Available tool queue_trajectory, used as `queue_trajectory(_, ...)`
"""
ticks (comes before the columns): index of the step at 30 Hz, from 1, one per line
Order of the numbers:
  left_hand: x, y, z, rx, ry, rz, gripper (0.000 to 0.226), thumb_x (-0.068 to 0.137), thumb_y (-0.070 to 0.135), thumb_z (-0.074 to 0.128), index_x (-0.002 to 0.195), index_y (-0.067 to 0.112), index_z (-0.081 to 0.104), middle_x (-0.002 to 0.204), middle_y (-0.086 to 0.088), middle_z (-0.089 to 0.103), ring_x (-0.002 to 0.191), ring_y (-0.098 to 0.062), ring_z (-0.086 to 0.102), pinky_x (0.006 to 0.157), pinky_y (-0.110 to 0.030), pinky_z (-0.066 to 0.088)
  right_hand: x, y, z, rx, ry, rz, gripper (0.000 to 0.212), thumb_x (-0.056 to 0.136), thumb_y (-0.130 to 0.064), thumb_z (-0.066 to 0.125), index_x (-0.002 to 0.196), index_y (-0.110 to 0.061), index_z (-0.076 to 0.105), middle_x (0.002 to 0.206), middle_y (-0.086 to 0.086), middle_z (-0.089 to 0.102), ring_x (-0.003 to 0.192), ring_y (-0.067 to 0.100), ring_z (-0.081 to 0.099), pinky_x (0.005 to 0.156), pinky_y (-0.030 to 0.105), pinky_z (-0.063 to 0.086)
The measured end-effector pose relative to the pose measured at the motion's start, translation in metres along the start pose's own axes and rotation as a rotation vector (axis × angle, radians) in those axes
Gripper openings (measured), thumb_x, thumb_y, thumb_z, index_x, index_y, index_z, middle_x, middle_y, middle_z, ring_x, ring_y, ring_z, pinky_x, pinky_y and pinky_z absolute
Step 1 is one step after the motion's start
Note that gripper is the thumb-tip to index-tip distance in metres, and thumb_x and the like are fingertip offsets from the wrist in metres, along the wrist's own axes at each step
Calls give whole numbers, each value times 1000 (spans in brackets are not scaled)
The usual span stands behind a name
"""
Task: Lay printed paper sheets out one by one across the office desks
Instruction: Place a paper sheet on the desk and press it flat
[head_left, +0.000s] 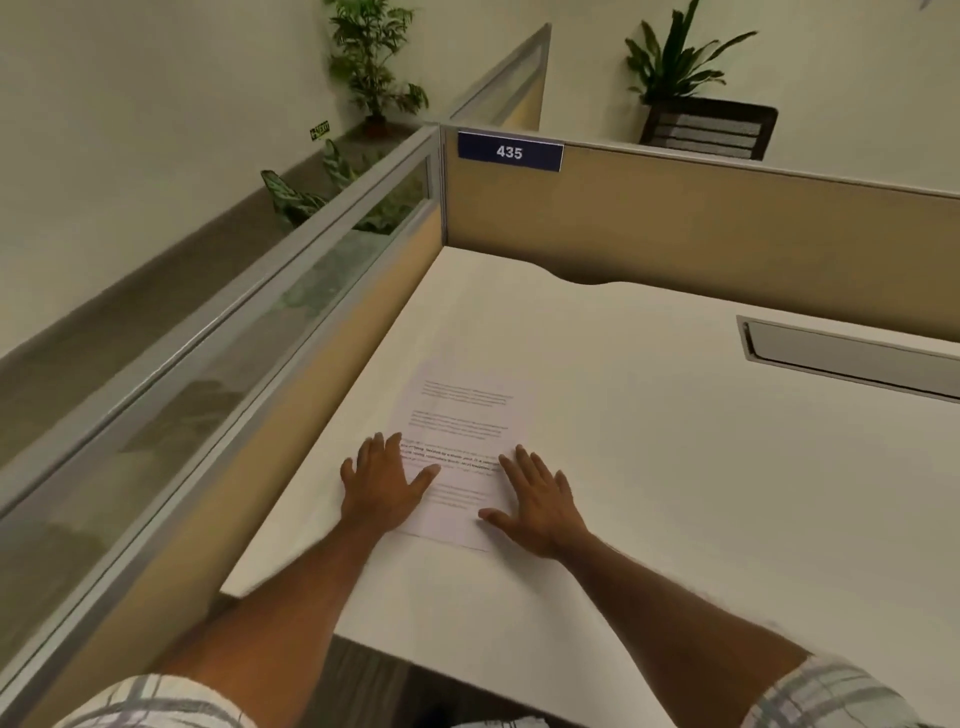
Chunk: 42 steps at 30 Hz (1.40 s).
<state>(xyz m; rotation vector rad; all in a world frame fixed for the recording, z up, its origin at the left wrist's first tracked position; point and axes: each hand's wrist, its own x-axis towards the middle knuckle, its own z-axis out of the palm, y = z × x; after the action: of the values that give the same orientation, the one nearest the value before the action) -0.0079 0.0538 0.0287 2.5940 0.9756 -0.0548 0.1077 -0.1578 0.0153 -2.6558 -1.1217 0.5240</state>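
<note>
Sheet: one printed paper sheet (462, 457) was laid flat on the white table (675, 467), near the left partition and toward the near edge; its print was too blurred to be read.
Left hand (382, 480): was pressed palm-down on the sheet's left edge, fingers spread and flat; nothing was held in its grip.
Right hand (535, 501): was laid palm-down on the sheet's right edge, fingers spread wide, thumb pointed inward over the paper; its grip was likewise flat and empty.
Sleeves: short plaid sleeves (826, 696) were seen at the bottom corners.
Partition: tan panels with a glass-topped left side (218, 353) were set around the table; a blue plate marked 435 (510, 151) was fixed at the corner.
Table slot: a grey recessed tray (852, 358) was set in the table at the right, well apart from the sheet.
Plants: potted plants (371, 62) were seen beyond the partition.
</note>
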Motion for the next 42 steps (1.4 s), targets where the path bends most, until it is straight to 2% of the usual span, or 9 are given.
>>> queue_trajectory(11, 4, -24, 8, -190, 80, 99, 79, 82, 69, 38, 142, 17, 42, 150, -6, 42, 142, -24, 33, 115, -49, 22, 0, -6, 15, -79, -4, 32, 92, 85, -79, 31, 157, -28, 4, 164, 0, -14, 151, 22, -13, 120, 54, -4)
queue_trajectory(16, -2, -20, -3, -307, 311, 216, 37, 88, 27, 68, 122, 16, 60, 119, -3, 66, 111, -27, 59, 99, -41, 37, 0, -6, 17, -54, 7, 25, 91, 85, -78, 31, 157, -29, 4, 164, -2, -15, 151, 20, -15, 120, 53, -6)
queue_trajectory(22, -4, -19, -11, -404, 195, 232, 34, 93, 17, 61, 126, 12, 58, 120, -5, 65, 103, -26, 64, 87, -36, 52, -1, -6, 17, -24, 6, 16, 95, 84, -79, 32, 157, -26, 2, 163, -2, -16, 150, 18, -15, 121, 52, -7)
queue_trajectory(26, 2, -16, -14, -500, 166, 143, 34, 97, 19, 56, 127, 4, 59, 123, -13, 66, 110, -34, 64, 89, -37, 53, -2, -6, 6, 243, 117, 88, 110, 81, -70, 56, 156, -14, -1, 165, -1, -1, 152, 16, 3, 123, 42, 3)
queue_trajectory(29, 6, -7, -17, -633, 120, 170, 29, 97, 17, 57, 123, 4, 61, 120, -11, 68, 103, -26, 65, 77, -20, 50, -9, 0, -7, 534, 293, 230, 106, 79, -57, 71, 155, -13, 11, 161, 3, 23, 144, 20, 30, 119, 39, 26)
queue_trajectory(31, 7, 4, -18, -722, 112, 188, 24, 97, 14, 57, 118, 5, 63, 116, -10, 69, 100, -22, 64, 75, -15, 46, -15, 9, -15, 756, 355, 338, 100, 79, -51, 74, 153, -15, 17, 149, 6, 41, 128, 21, 49, 107, 36, 40)
queue_trajectory(34, 11, 29, -17, -842, 107, 183, 24, 96, 12, 58, 117, 4, 64, 115, -10, 69, 101, -22, 63, 85, -27, 49, -24, 31, -27, 1066, 401, 497, 99, 71, -62, 74, 145, -10, 34, 118, 7, 66, 97, 20, 68, 95, 38, 51)
queue_trajectory(38, 8, 71, -10, -926, 56, 223, 19, 95, 15, 59, 111, 6, 66, 108, -6, 70, 99, -21, 65, 84, -29, 51, -49, 56, -39, 1375, 378, 579, 60, 82, -51, 72, 122, -7, 59, 101, 10, 74, 78, 24, 69, 68, 33, 54)
queue_trajectory(42, -3, 113, 3, -972, -18, 258, 18, 95, 15, 59, 109, 6, 66, 104, -6, 71, 94, -19, 66, 79, -25, 49, -80, 82, -39, 1401, 476, 620, 76, 67, -56, 82, 103, 8, 60, 93, 35, 58, 70, 28, 40, 64, 39, 33)
